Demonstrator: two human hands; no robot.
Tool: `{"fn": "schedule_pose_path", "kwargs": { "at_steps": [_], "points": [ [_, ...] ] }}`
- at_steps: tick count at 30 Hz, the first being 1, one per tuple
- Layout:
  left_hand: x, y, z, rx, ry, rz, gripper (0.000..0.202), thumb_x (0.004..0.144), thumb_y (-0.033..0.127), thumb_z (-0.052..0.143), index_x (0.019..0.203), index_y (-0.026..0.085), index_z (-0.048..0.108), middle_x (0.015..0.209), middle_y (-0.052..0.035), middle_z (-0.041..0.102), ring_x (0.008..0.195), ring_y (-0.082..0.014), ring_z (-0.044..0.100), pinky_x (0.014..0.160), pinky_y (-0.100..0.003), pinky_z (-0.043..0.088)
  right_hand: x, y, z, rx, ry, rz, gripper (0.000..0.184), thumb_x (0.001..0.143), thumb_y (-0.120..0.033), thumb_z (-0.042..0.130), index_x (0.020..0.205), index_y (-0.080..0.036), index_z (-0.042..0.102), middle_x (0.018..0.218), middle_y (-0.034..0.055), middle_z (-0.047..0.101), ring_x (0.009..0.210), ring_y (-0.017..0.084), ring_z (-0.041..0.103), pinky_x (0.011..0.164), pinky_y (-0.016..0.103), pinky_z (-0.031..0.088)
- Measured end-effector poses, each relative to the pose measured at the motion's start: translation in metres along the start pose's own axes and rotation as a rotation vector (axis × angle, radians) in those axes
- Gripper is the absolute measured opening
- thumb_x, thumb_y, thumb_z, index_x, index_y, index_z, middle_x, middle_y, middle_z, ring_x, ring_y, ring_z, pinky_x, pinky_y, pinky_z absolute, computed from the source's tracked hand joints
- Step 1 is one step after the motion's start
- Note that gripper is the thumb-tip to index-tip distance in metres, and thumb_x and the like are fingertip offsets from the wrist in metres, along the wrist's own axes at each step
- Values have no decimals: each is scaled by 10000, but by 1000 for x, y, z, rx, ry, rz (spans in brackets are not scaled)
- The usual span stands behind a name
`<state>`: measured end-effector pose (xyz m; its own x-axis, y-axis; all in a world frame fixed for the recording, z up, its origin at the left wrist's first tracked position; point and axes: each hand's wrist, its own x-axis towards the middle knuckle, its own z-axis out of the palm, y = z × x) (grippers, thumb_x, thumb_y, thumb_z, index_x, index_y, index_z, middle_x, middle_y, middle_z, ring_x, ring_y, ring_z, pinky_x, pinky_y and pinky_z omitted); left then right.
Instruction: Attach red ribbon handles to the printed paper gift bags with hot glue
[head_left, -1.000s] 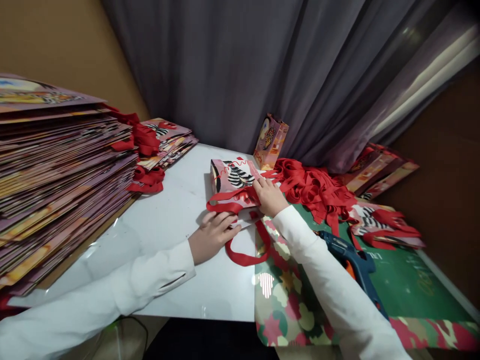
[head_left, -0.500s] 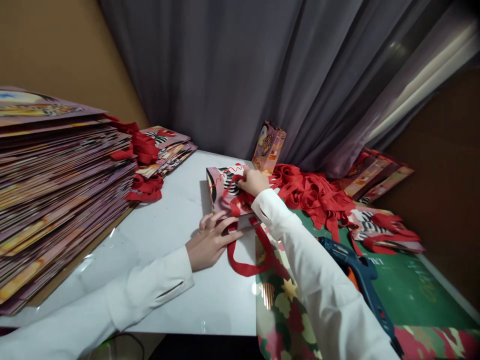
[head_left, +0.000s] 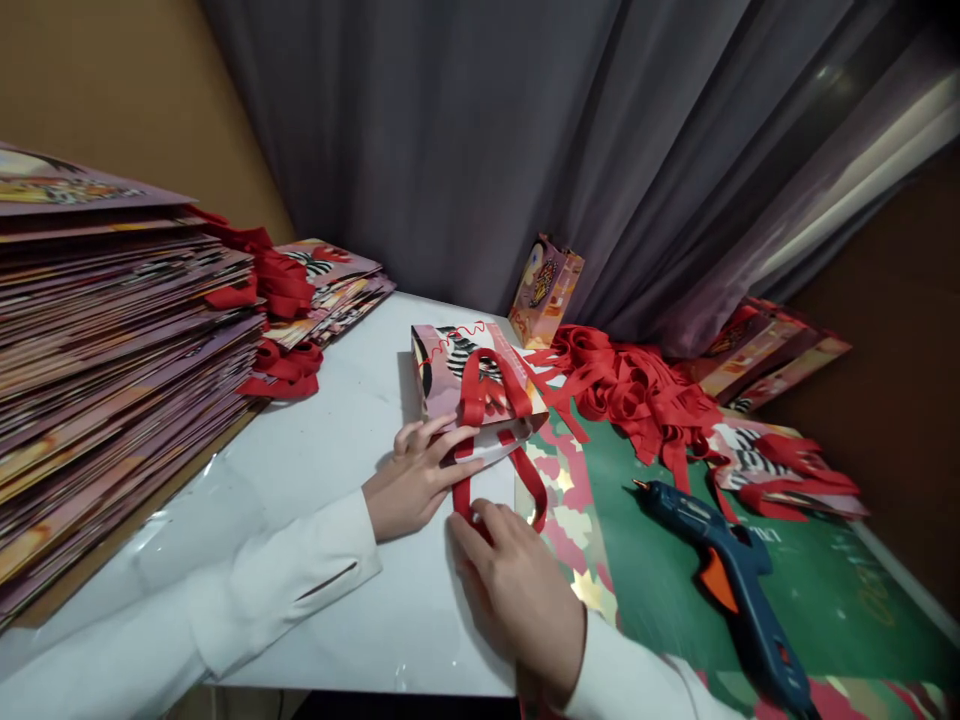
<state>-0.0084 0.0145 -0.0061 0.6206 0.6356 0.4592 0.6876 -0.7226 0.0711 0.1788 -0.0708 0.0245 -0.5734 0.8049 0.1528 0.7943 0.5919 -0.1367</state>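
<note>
A small pink paper bag (head_left: pixel 442 385) with a zebra print lies flat on the white table, its mouth facing me. One red ribbon handle (head_left: pixel 471 385) is folded over its front panel. The other red ribbon handle (head_left: pixel 531 485) loops out from the mouth onto the table. My left hand (head_left: pixel 416 478) rests at the left of the mouth, fingers spread and stretched across the edge and the ribbon. Close to me, my right hand (head_left: pixel 517 580) has its thumb and fingers curled at the near end of the lower loop; the fingertips partly hide the ribbon.
A blue glue gun (head_left: pixel 720 550) lies on a green printed sheet (head_left: pixel 645 560) at right. Behind it is a heap of red ribbons (head_left: pixel 630 385). A finished bag (head_left: pixel 546 290) stands by the curtain. At left rises a tall stack of flat bags (head_left: pixel 112 380).
My right hand has left the upper ribbon handle on the bag's front and come down toward me to the lower loop. The left hand has stayed at the bag's mouth.
</note>
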Motion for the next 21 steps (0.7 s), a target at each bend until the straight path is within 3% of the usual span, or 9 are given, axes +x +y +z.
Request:
{"fn": "schedule_pose_path", "kwargs": {
  "at_steps": [3, 7, 10, 15, 21],
  "points": [
    [0, 0, 0, 6, 6, -3, 654, 820, 111, 513, 1396, 416, 457, 1460, -29, 403, 1368, -320, 260, 1052, -521, 246, -8, -1, 11, 8, -1, 72, 339, 868, -124, 560, 1206, -143, 564, 1002, 92, 611, 897, 242, 580, 800, 385, 518],
    [0, 1, 0, 9, 15, 0, 635, 829, 112, 503, 1389, 410, 471, 1446, -36, 419, 1361, -318, 269, 1046, -521, 249, -5, 3, 6, 67, 5, 133, 455, 873, -190, 581, 1321, -163, 503, 963, 76, 614, 880, 251, 592, 788, 404, 535],
    [0, 1, 1, 19, 19, -1, 645, 822, 100, 502, 1386, 411, 473, 1442, -33, 424, 1358, -317, 275, 1045, -520, 249, -1, 3, 6, 1, 38, 210, 361, 857, -293, 639, 1185, -147, 606, 1002, 110, 631, 902, 287, 605, 791, 456, 537],
    [0, 1, 0, 23, 11, -4, 659, 818, 82, 494, 1388, 413, 465, 1448, -26, 416, 1369, -305, 252, 1051, -513, 246, 1, 3, 16, -49, 124, 111, 363, 887, -369, 611, 1132, -104, 648, 1327, 182, 581, 1212, 330, 543, 1011, 515, 451],
    [-1, 1, -1, -1, -12, -6, 700, 783, 79, 495, 1402, 404, 452, 1461, -35, 396, 1376, -320, 243, 1047, -523, 240, -4, 6, 21, -29, 132, 105, 218, 894, -268, 597, 1030, -121, 683, 1209, 136, 677, 1126, 280, 621, 1044, 471, 445]
  ]
}}
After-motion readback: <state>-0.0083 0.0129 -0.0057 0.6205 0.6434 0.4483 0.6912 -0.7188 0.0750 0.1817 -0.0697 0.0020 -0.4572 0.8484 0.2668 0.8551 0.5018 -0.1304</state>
